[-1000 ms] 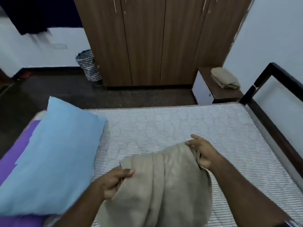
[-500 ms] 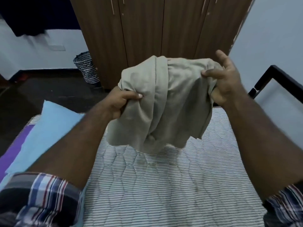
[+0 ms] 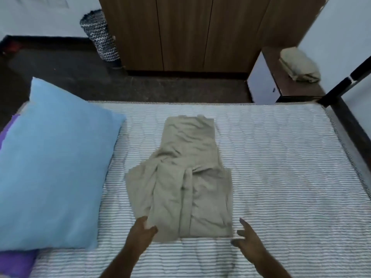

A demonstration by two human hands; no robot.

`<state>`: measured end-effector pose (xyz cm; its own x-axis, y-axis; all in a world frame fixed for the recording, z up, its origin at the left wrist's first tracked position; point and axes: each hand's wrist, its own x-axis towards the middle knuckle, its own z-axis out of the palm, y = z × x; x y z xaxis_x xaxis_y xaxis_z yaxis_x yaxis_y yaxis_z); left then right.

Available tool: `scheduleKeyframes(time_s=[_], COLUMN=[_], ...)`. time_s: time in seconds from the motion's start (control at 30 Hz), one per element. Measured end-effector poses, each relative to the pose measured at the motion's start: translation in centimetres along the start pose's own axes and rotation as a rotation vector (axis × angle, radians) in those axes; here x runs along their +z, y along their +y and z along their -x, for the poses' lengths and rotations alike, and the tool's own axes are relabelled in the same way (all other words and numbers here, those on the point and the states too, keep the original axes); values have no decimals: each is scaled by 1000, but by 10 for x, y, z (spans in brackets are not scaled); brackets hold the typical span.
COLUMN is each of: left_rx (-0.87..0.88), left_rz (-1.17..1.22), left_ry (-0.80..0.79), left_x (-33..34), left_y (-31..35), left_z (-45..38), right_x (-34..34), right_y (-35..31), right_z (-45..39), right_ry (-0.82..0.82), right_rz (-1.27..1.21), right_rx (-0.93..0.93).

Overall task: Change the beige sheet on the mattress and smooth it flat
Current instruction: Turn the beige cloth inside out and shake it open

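So, left to right across the room as it stands:

Purple cloth [image 3: 15, 261]: pokes out from under the pillow at the bed's left edge; what it is I cannot tell.

Blue pillow [image 3: 54, 167]: lies on the left part of the mattress, apart from the sheet, likely parked there so the middle is free for spreading.

Zigzag basket [image 3: 100, 35]: stands on the dark floor against the wardrobe [image 3: 180, 31], well apart from the bed.

Left hand [image 3: 141, 234]: thumb and fingers pinch the near left corner of the folded cloth, a sensible hold for drawing a layer open.

Beige sheet [image 3: 186, 177]: lies partly folded and creased in the middle of the bare striped mattress [image 3: 281, 167], a narrower flap reaching toward the far edge and a wider stack near the person. Placed centrally, it can probably be opened evenly to both sides.

Right hand [image 3: 244, 235]: fingers spread and loose, just beside the sheet's near right corner, holding nothing; whether a fingertip touches the hem I cannot tell. It looks set to take that corner.

Bedside cabinet [image 3: 267, 87]: beyond the far right corner of the bed, carrying a second folded beige cloth [image 3: 299, 65], perhaps the removed sheet.

Bed frame [image 3: 345, 117]: dark rail along the right side.

Progress: unfolding barely begun; spreading and smoothing are not yet done.
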<state>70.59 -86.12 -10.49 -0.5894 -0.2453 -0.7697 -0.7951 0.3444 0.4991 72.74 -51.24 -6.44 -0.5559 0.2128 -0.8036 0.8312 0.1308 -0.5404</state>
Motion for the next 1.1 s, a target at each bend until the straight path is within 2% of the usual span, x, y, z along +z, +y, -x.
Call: scheduleKeyframes(time_s=[0.1,0.27,0.37,0.43,0.5,0.53,0.6,0.67,0.73,0.83,0.9,0.97,1.03,1.1], left_rx=[71,38,-91,-199,-227,-249,-289,-338,-400,-496,-531,-532,-479,-387], left_rz=[-154,-321,-346,-83,257,374,501,566,619,604,475,396,446,591], left_ry=[50,89,150,199,188,156,82,-31,-123,-285,-394,-459,-509,-520], left_x=[18,36,44,51,61,66,66,63,58,36,8,-21,-44,-56], left_y=[5,48,39,24,6,-8,-10,14,35,57,62,59,60,69], left_z=[-16,-28,-49,-59,-70,-78,-79,-68,-64,-53,-39,-25,-13,-14], right_x=[11,27,43,59,79,89,104,114,119,118,110,100,92,86], right_y=[-2,-36,-47,-39,-23,-17,-8,-2,-6,-26,-57,-86,-112,-146], right_z=[-22,-50,-66,-75,-86,-89,-95,-98,-96,-91,-77,-59,-48,-52], right_ry=[-8,-69,-154,-159,-198,-230,-294,-267,-228,-193,-266,-479,-609,-644], right_rz=[-13,285,662,931,1047,1104,1223,1302,1321,1153,1107,1118,973,765], right_rx=[18,-87,-339,-592,-786,-828,-797,-764,-746,-879,-904,-758,-678,-664])
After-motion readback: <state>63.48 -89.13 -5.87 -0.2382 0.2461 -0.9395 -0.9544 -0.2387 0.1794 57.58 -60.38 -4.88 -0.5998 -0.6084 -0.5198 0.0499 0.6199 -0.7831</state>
